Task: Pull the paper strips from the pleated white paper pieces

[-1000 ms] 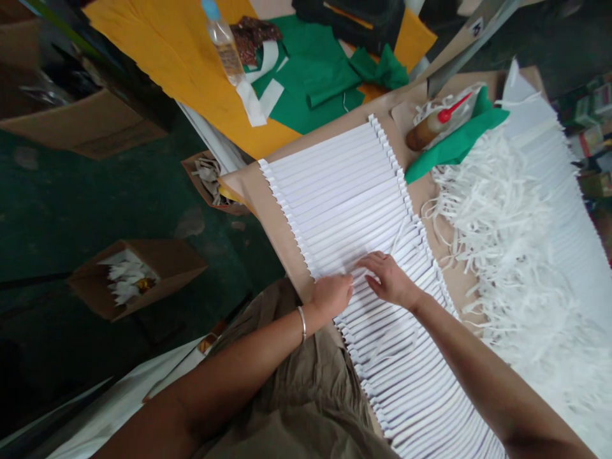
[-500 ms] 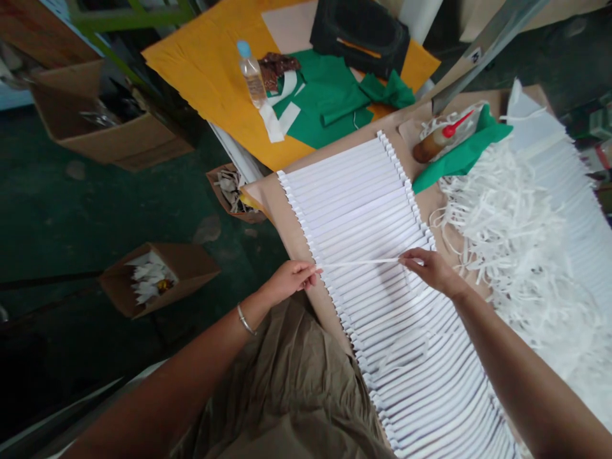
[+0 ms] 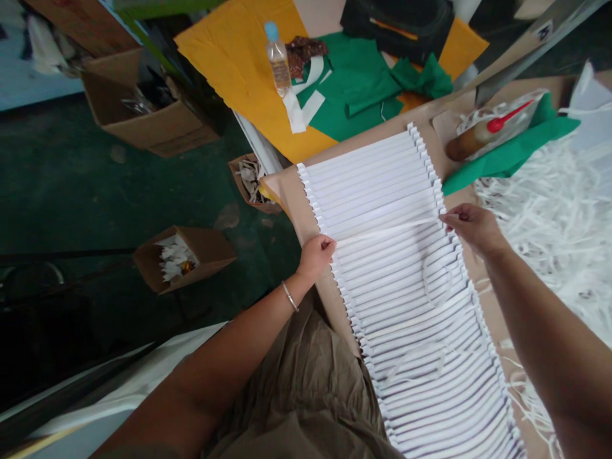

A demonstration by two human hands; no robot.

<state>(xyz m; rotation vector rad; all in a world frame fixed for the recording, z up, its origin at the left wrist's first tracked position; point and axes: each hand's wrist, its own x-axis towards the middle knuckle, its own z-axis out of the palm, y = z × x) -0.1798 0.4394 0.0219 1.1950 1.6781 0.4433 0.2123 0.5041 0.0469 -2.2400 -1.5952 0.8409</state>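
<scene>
A long row of overlapping white paper sheets [image 3: 382,191] lies on a brown paper-covered table [image 3: 287,191]. A thin white strip [image 3: 382,231] is stretched taut across the row. My left hand [image 3: 314,255] pinches its left end at the row's near edge, fingers closed. My right hand [image 3: 471,228] pinches the other end at the row's far edge, also closed. Loose strips lie curled on the sheets below the stretched one.
A heap of white paper strips [image 3: 564,210] fills the right. A glue bottle with a red tip [image 3: 482,131] rests on green fabric [image 3: 516,150]. A plastic bottle [image 3: 278,54] stands on yellow cloth [image 3: 229,57]. Cardboard boxes [image 3: 184,255] sit on the dark green floor.
My hands have moved apart from the middle of the row, pulling a strip out to the full width of the sheets and shifting further up the row.
</scene>
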